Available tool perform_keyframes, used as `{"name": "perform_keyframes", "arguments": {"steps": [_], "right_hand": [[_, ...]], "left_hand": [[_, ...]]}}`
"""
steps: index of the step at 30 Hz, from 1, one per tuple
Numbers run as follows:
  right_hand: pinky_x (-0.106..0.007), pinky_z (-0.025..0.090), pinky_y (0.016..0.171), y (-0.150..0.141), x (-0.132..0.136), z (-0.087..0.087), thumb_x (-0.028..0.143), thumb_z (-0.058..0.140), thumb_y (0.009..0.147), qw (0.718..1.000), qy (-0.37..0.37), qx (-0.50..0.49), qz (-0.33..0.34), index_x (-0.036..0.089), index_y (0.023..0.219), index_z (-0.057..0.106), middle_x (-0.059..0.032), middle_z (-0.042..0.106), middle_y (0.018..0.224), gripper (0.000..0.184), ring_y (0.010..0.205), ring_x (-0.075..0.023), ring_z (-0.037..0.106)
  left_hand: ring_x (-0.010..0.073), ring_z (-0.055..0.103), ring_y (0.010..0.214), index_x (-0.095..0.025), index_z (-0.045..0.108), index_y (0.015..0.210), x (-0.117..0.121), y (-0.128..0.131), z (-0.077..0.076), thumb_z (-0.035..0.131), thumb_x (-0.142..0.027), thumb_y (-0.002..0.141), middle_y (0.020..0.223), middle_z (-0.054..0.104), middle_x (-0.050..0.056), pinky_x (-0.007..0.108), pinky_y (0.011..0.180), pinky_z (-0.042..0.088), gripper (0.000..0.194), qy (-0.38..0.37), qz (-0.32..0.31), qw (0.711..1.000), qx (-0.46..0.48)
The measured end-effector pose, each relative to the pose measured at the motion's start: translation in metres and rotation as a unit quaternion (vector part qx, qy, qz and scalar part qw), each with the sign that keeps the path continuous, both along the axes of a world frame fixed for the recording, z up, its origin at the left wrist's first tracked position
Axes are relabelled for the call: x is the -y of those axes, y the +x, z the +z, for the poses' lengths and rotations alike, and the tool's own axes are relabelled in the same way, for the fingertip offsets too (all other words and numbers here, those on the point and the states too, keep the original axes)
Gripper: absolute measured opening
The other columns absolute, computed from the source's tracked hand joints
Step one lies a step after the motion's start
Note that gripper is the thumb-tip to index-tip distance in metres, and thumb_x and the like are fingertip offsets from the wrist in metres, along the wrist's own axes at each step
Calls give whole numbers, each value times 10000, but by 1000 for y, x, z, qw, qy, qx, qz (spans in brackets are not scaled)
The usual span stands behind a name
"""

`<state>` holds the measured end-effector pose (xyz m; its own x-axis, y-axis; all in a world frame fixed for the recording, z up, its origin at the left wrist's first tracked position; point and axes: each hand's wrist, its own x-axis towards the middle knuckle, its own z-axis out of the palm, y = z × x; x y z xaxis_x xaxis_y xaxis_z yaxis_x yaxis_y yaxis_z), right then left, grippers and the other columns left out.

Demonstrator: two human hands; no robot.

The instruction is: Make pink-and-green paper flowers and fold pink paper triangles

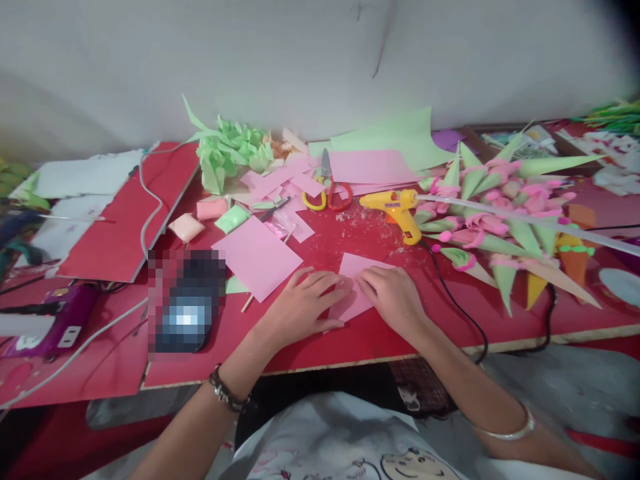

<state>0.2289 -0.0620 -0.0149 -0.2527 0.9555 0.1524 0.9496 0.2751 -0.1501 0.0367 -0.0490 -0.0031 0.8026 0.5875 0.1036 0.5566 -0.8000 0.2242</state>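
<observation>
Under both my hands a small pink paper sheet (354, 308) lies on the red table near its front edge. My left hand (307, 303) rests flat with its fingers spread, the fingertips over the sheet's left part. The curled fingers of my right hand (395, 293) press together on the sheet's upper right part, and the thumb is hidden. Left of my hands a larger pink paper square (257, 257) lies tilted, with a thin stick (247, 303) poking out beneath. Just beyond my right hand lies a yellow glue gun (400, 212) with a long clear glue stick (500, 213).
Paper flowers (500, 207) in pink and green are heaped at right. Scissors (327, 190), pink scraps (280, 175) and green sheets (400, 137) lie at the back. Small clay packets (233, 218), a blurred-out dark device (187, 307) and a red board (135, 213) are at left. Cords cross the table.
</observation>
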Motion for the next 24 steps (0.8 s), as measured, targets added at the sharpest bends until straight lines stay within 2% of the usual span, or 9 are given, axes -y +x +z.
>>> {"name": "perform_keyframes", "arguments": {"steps": [3,10,14,19,21,24], "right_hand": [[-246,242,590,0,0,0,226,426,837,1000,-3,-2,0,157,616,532,-6,580,599,255,555,-105,465],[-249,230,592,0,0,-1,219,434,831,1000,-13,-16,-6,160,605,512,5,574,598,246,569,-103,456],[-253,233,596,0,0,0,230,422,839,1000,-18,-21,-8,161,618,515,0,580,613,249,579,-108,460],[-262,262,594,1,-2,1,233,411,842,999,-32,-20,-5,164,637,531,-10,581,629,247,598,-127,476],[-272,300,630,2,1,2,237,426,833,1000,-10,-15,-11,161,704,561,-32,592,696,202,667,-152,496],[-359,308,825,2,16,5,244,442,823,997,81,-11,8,178,907,598,-87,581,936,188,886,-212,485]], "left_hand": [[189,375,1162,-262,470,1164,0,-1,-1,410,-489,803,1249,478,12,384,994,211,431,-6,-18,1000,-3],[177,372,1182,-335,463,1169,-1,-5,0,379,-443,837,1295,443,-32,398,981,226,360,-28,-45,998,-23],[175,338,1214,-344,399,1230,-4,-9,3,375,-484,823,1341,386,-58,392,1027,142,431,-51,-48,997,-43],[190,294,1244,-314,305,1300,-9,-14,9,418,-551,769,1365,348,-34,382,1052,60,593,-76,-57,994,-58],[198,278,1253,-324,297,1300,-10,-14,9,433,-573,747,1372,335,-40,396,1052,43,622,-84,-57,993,-62],[197,264,1262,-337,298,1295,-12,-15,9,452,-581,729,1375,328,-47,405,1050,52,636,-90,-54,993,-60]]}}
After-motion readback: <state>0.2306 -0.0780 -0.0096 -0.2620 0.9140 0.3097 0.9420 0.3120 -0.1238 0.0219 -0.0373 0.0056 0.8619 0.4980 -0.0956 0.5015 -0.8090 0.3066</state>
